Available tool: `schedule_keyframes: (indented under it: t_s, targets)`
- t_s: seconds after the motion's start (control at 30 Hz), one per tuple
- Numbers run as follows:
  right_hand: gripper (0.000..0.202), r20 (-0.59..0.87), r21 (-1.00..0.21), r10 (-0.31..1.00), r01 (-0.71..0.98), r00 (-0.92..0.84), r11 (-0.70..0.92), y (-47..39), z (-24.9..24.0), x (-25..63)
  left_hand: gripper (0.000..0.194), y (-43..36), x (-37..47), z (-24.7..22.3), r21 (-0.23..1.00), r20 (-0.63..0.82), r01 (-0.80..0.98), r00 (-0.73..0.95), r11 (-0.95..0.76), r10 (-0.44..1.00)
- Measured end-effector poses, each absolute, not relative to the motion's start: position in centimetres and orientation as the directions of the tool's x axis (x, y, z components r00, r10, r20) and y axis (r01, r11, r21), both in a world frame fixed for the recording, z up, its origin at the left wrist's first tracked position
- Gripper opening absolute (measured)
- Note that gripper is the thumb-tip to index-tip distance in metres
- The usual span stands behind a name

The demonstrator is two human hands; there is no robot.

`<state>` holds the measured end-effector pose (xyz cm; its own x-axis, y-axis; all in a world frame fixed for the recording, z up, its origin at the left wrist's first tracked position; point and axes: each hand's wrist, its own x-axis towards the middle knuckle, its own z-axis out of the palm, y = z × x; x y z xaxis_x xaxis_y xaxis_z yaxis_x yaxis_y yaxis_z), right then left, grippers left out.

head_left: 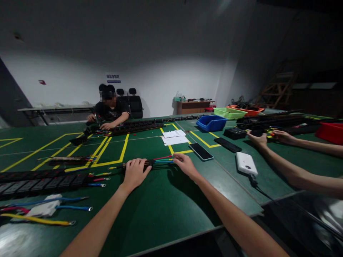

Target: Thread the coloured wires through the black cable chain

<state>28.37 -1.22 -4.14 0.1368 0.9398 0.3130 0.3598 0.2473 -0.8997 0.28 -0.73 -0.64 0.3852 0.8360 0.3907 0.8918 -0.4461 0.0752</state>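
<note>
A dark bundle (pixel 148 164) lies on the green table, with red, green and blue wires (pixel 164 160) coming out at its right end and a yellow-tipped wire (pixel 112 167) at its left. My left hand (pixel 136 172) is laid over the bundle from above, its fingers wrapped over the far side. At the right ends of the coloured wires is my right hand (pixel 184 163), thumb and fingertips pinched on them. The fingertips partly hide the wire ends.
A phone (pixel 201 151), white papers (pixel 175 137), a white power bank (pixel 246 163) and a blue bin (pixel 211 123) are to the right. Black strips (pixel 45 184) and lugged cables (pixel 40 219) lie left. One person (pixel 111 110) works across the table; another person's hands (pixel 258 139) are at right.
</note>
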Motion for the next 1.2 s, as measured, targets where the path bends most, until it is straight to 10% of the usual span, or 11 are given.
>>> schedule_keyframes:
  t_s: [0.43,1.2]
  targets:
    - [0.058,0.068,-0.996,0.993,-0.045,0.101,0.073,-1.8,-2.7,28.2,0.048,-0.8,0.0,-0.1,0.100,0.330,0.760,0.584,-0.643,0.742]
    - [0.041,0.135,-0.949,0.985,0.298,0.104,0.098,-1.1,-3.8,28.5,0.050,-0.7,0.4,-0.3,0.116,0.375,0.904,0.344,-0.412,0.861]
